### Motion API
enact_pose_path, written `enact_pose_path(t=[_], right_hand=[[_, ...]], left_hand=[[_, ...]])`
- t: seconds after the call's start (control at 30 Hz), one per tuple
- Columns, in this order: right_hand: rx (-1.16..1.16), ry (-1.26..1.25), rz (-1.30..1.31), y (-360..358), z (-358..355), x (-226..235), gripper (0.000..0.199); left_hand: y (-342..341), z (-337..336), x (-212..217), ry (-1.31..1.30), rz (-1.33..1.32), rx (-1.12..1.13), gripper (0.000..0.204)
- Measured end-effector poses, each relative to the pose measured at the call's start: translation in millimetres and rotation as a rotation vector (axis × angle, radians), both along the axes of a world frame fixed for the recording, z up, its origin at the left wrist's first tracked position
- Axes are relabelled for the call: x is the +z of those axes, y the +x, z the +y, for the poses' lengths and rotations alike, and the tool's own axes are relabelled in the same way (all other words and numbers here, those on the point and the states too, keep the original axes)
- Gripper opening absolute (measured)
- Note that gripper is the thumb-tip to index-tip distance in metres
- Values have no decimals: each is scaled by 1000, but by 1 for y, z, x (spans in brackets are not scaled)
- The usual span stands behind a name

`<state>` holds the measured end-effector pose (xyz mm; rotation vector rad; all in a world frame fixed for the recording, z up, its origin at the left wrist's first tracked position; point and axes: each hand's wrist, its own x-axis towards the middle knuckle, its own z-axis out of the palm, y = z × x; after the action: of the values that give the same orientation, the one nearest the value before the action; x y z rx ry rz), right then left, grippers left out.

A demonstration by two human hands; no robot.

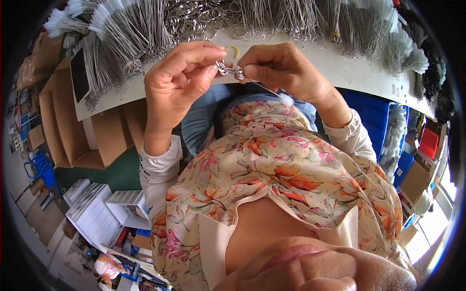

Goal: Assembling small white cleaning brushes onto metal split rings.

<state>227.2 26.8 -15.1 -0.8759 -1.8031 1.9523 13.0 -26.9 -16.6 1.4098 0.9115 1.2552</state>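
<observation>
Above the near edge of the table, my two hands meet in front of my body. The thumb and fingers of my left hand (pixel 177 80) pinch small shiny metal rings (pixel 223 69). My right hand (pixel 293 72) is closed on a thin wire brush (pixel 264 87) whose white tufted tip points down to the right. More coiled metal rings (pixel 240 73) sit at my right fingertips, close against those in the left. How the rings and the wire join is too small to tell.
On the white table (pixel 116 104) lie a heap of loose metal rings (pixel 194 19) and bundles of wire brushes (pixel 131 29). A dark flat device (pixel 80 75) lies at its left edge. Cardboard boxes (pixel 92 136) stand below left, a blue crate (pixel 359 114) below right.
</observation>
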Motion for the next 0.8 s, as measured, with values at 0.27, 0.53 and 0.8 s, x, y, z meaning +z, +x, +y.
enact_pose_path(t=[0.27,0.53,0.8], right_hand=[[-245,-181,360,-19,-2,27,16],[-215,132,165,-22,6,20,15],[-209,35,226,-23,9,11,15]], left_hand=[[21,4,11,403,246,313,29],[8,16,25,384,305,263,33],[-4,23,23,354,591,187,15]])
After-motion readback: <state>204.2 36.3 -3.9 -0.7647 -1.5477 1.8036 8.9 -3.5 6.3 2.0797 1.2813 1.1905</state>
